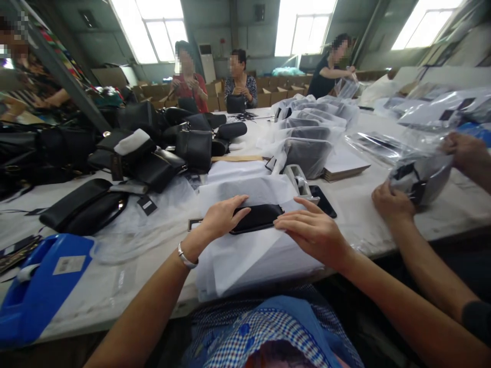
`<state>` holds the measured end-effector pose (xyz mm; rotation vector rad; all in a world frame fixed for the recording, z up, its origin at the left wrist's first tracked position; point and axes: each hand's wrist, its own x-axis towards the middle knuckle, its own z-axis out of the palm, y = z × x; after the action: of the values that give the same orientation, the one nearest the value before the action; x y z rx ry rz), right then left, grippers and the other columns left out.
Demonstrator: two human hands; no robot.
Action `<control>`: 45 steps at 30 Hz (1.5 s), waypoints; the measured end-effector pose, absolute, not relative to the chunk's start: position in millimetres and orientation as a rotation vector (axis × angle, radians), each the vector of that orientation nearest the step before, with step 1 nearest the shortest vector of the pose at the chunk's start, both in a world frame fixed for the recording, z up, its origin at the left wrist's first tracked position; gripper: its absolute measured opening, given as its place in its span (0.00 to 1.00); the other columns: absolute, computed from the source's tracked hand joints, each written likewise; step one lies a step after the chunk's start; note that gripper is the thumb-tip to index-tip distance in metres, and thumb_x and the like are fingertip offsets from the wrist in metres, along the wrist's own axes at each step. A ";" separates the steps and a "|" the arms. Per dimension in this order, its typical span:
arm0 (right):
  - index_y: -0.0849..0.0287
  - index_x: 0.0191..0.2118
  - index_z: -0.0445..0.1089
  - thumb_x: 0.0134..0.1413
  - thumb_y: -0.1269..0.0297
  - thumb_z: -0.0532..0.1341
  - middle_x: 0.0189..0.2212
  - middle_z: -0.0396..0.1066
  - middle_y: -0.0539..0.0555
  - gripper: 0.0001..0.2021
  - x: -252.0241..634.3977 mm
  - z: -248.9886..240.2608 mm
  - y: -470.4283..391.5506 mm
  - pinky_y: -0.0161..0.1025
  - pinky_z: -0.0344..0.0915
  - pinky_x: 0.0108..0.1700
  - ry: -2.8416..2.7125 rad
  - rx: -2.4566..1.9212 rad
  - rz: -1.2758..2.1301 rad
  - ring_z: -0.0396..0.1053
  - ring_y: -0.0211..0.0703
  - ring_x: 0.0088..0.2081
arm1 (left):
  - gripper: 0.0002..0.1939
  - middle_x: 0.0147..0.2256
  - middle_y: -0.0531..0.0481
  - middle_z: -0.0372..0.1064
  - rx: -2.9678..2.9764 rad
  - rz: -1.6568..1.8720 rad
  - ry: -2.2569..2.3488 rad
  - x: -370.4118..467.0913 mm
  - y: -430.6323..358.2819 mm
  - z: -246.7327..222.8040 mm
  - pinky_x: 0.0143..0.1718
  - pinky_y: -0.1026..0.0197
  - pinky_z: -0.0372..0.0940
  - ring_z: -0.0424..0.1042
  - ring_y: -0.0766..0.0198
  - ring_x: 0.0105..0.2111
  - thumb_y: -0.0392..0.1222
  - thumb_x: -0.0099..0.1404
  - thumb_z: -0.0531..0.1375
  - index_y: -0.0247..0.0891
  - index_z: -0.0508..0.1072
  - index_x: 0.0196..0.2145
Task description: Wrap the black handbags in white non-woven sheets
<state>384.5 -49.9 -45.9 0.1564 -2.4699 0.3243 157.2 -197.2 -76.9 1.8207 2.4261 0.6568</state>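
A small black bag [259, 219] lies flat on sheets of white tissue paper [264, 260] in front of me. My left hand [222, 217] rests at its left end, thumb over the bag and fingers stretched toward the paper behind. At the right end, the fingertips of my right hand [312, 230] touch the bag, fingers extended and the index finger raised. The paper's front corner is folded at an angle. Partly under my left wrist shows a dark-framed tag [195, 224].
Black handbags [195, 148] are heaped at the left, near a blue tape dispenser [57, 276]. Wrapped bags [307, 153] stand in a row behind a light-coloured dispenser [297, 179] and a phone [325, 201]. A co-worker's hands [395, 202] hold a plastic-bagged item at right. Other people work across the table.
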 end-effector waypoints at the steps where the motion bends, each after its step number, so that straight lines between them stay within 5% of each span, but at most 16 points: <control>1: 0.46 0.45 0.75 0.66 0.66 0.57 0.40 0.79 0.45 0.11 371.2 -39.3 -43.1 0.48 0.56 0.66 -2.483 0.138 0.321 0.77 0.38 0.41 | 0.24 0.57 0.50 0.70 1.795 0.640 2.383 152.2 -197.2 -71.4 0.53 0.57 0.65 0.72 0.55 0.54 0.55 0.73 0.47 0.46 0.66 0.60; 9: 0.53 0.38 0.77 0.62 0.61 0.62 0.36 0.80 0.51 0.06 254.5 -39.0 11.5 0.50 0.61 0.59 -2.627 0.047 0.151 0.76 0.46 0.39 | 0.27 0.52 0.54 0.74 1.722 0.683 2.187 126.9 -195.1 -52.5 0.52 0.59 0.64 0.73 0.57 0.51 0.58 0.73 0.40 0.49 0.72 0.55; 15: 0.53 0.33 0.76 0.55 0.67 0.66 0.51 0.75 0.52 0.01 210.9 -60.8 30.2 0.55 0.60 0.60 -2.796 0.095 0.338 0.73 0.50 0.51 | 0.31 0.49 0.51 0.76 1.555 0.924 2.052 120.5 -198.1 -48.3 0.51 0.59 0.67 0.74 0.57 0.51 0.60 0.73 0.39 0.44 0.74 0.53; 20: 0.54 0.35 0.75 0.54 0.66 0.66 0.50 0.76 0.53 0.03 205.5 -73.1 39.7 0.44 0.70 0.50 -2.777 0.084 0.458 0.75 0.46 0.47 | 0.32 0.52 0.49 0.74 1.490 1.128 1.981 122.6 -215.7 -48.2 0.57 0.55 0.64 0.71 0.57 0.54 0.58 0.73 0.36 0.43 0.73 0.55; 25: 0.53 0.35 0.74 0.55 0.65 0.65 0.51 0.75 0.51 0.01 209.5 -77.4 43.0 0.42 0.71 0.50 -2.729 0.062 0.586 0.75 0.45 0.48 | 0.32 0.55 0.46 0.72 1.414 1.255 2.204 147.3 -233.8 -75.0 0.53 0.54 0.67 0.72 0.53 0.53 0.58 0.67 0.56 0.44 0.61 0.64; 30: 0.53 0.32 0.74 0.54 0.63 0.66 0.50 0.76 0.50 0.02 208.5 -80.3 45.0 0.43 0.71 0.49 -2.706 0.015 0.672 0.75 0.47 0.47 | 0.15 0.33 0.50 0.79 1.079 1.435 2.573 150.8 -229.2 -94.9 0.38 0.60 0.69 0.78 0.58 0.34 0.53 0.68 0.56 0.41 0.76 0.37; 35: 0.52 0.31 0.74 0.53 0.61 0.67 0.49 0.77 0.48 0.04 205.6 -83.4 47.0 0.43 0.70 0.49 -2.693 -0.054 0.699 0.75 0.47 0.47 | 0.13 0.27 0.52 0.76 0.977 1.443 2.673 122.8 -230.5 -108.0 0.30 0.63 0.66 0.76 0.61 0.28 0.50 0.68 0.56 0.40 0.74 0.33; 37: 0.52 0.31 0.74 0.53 0.61 0.68 0.48 0.77 0.48 0.04 205.1 -83.8 46.9 0.42 0.70 0.48 -2.683 -0.073 0.716 0.75 0.47 0.47 | 0.10 0.31 0.50 0.77 0.989 1.387 2.884 118.6 -232.6 -109.9 0.32 0.60 0.68 0.77 0.58 0.31 0.47 0.67 0.57 0.40 0.74 0.41; 40: 0.52 0.31 0.75 0.52 0.59 0.68 0.48 0.77 0.48 0.05 203.8 -83.4 47.1 0.41 0.69 0.47 -2.688 -0.087 0.731 0.75 0.47 0.46 | 0.21 0.49 0.40 0.74 1.201 1.436 3.203 129.1 -227.1 -106.1 0.46 0.50 0.69 0.74 0.51 0.48 0.40 0.68 0.57 0.40 0.66 0.58; 45: 0.52 0.30 0.76 0.51 0.57 0.68 0.44 0.78 0.48 0.06 194.9 -85.9 51.8 0.40 0.68 0.44 -2.704 -0.131 0.725 0.76 0.47 0.43 | 0.20 0.54 0.45 0.72 2.031 1.001 2.840 167.9 -185.5 -102.1 0.58 0.52 0.64 0.70 0.58 0.55 0.33 0.70 0.53 0.41 0.68 0.57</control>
<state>194.9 51.8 -85.9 -0.1315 -2.7042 0.7250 167.9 -185.5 -102.1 2.0312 2.8402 1.0010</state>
